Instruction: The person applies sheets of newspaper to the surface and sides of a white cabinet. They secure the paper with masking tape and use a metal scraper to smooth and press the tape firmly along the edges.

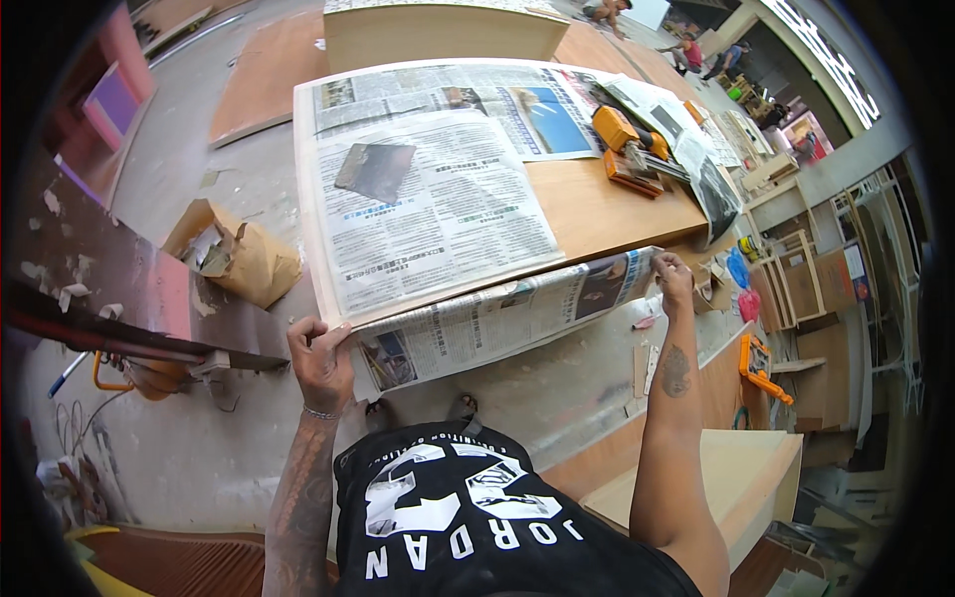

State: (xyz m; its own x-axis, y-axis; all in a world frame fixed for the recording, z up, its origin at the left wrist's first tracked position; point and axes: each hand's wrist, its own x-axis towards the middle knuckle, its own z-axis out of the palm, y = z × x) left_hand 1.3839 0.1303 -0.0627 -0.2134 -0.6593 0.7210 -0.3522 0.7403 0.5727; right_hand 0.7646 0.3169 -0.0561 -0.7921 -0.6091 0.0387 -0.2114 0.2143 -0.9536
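Observation:
Along the near edge of a wooden worktop (617, 204), a newspaper sheet (497, 323) hangs down, stretched between my two hands. My left hand (323, 366) is closed with its fingers pinching the sheet's left end, at the worktop's near left corner. At the other end, my right hand (674, 279) pinches the sheet's upper right corner. More newspaper (428, 214) lies spread over the left and far parts of the worktop. A dark, thin square piece (376, 172) rests on it. Toward the right, a yellow-orange power tool (629, 149) sits on the wood.
A torn brown paper bag (239, 257) stands on the floor at left, beside a dark stained board (129, 289). Behind the worktop is a pale box-like cabinet (438, 45). Wooden frames (796, 279) and an orange tool (761, 368) are at right. Several people are far off.

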